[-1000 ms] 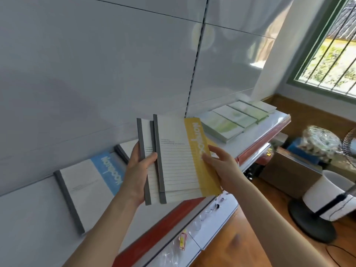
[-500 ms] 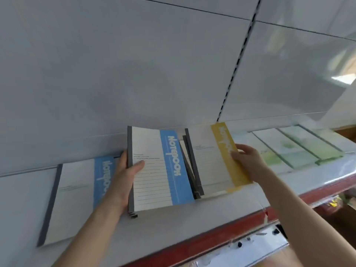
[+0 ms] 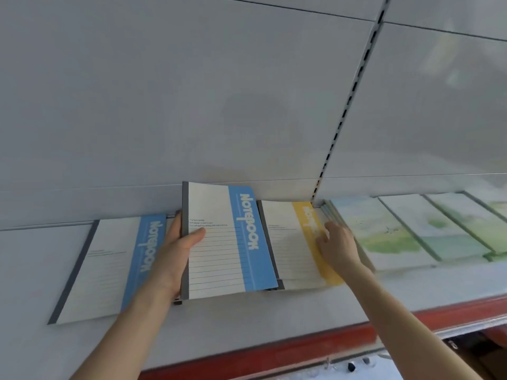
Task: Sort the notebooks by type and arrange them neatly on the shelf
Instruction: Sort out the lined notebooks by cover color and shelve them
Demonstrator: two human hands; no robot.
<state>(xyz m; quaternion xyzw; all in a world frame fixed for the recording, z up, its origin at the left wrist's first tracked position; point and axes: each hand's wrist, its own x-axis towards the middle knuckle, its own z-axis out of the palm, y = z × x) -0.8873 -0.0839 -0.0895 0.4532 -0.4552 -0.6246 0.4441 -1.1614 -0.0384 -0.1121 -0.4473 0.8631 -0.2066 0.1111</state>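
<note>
Left hand [image 3: 179,246]: forearm rising from the lower left, fingers wrapped behind the spine, thumb pressed on the cover of the blue-striped notebook [image 3: 227,239] at frame centre.
Right hand [image 3: 336,246]: fingers spread, resting flat on the yellow-striped notebook [image 3: 295,242] lying on the shelf [image 3: 247,322].
Left of centre: second blue notebook [image 3: 109,267], flat.
Right: green-cover notebooks [image 3: 411,229], in a row.

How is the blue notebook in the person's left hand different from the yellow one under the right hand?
The blue notebook has a blue stripe; the yellow notebook has a yellow one. The left hand grips the blue one, tilted up; the yellow one lies on the shelf under the right hand. Both have lined white covers and grey spines.
</note>
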